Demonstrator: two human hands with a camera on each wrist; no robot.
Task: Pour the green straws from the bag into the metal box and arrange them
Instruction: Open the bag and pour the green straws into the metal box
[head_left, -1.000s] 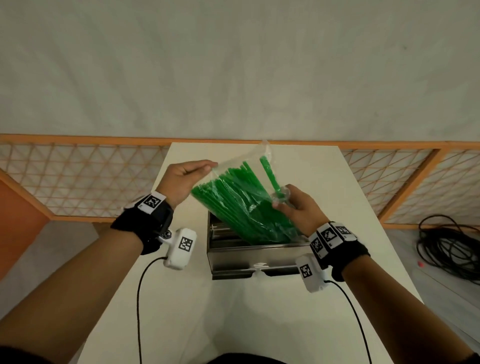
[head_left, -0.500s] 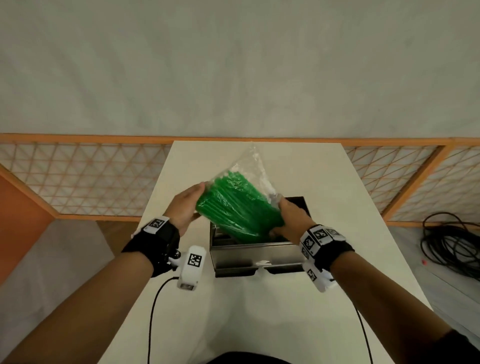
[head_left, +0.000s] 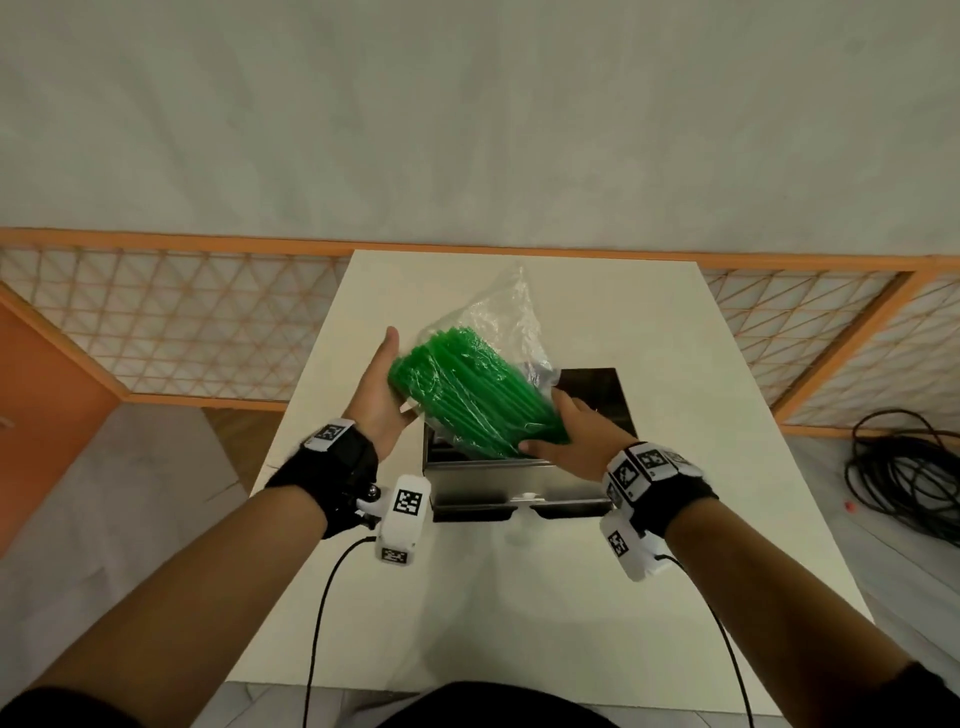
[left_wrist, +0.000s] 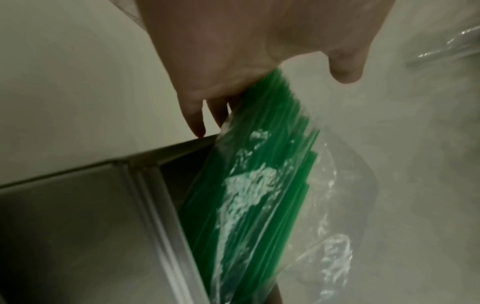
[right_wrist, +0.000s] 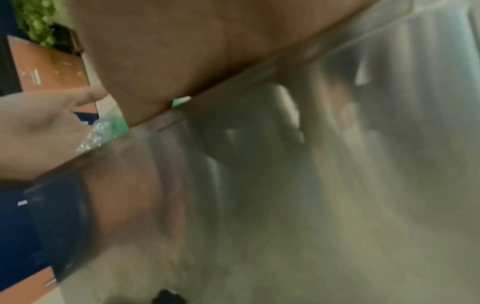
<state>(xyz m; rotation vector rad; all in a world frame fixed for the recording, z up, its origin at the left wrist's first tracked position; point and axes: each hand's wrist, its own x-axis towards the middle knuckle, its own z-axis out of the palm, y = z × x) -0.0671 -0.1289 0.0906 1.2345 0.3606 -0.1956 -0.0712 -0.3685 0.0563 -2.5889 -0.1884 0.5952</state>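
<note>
A clear plastic bag (head_left: 501, 325) of green straws (head_left: 467, 395) slants down into the open metal box (head_left: 519, 480) in the middle of the white table. My left hand (head_left: 382, 389) holds the bag's raised end, thumb on one side and fingers on the other. My right hand (head_left: 571, 441) grips the low end at the box's near right corner. In the left wrist view the straws (left_wrist: 259, 185) run from my palm (left_wrist: 233, 51) down past the box rim (left_wrist: 161, 168). The right wrist view is blurred, filled by my palm (right_wrist: 194, 51) and the box wall (right_wrist: 311, 185).
The white table (head_left: 519, 613) has bare room in front of and beyond the box. An orange lattice fence (head_left: 156, 332) runs behind the table. Black cables (head_left: 909, 467) lie coiled on the floor at the right.
Both hands have brought the bag lower and closer to the box, its low end now inside. The single straw sticking up by my right hand a second ago is out of sight.
</note>
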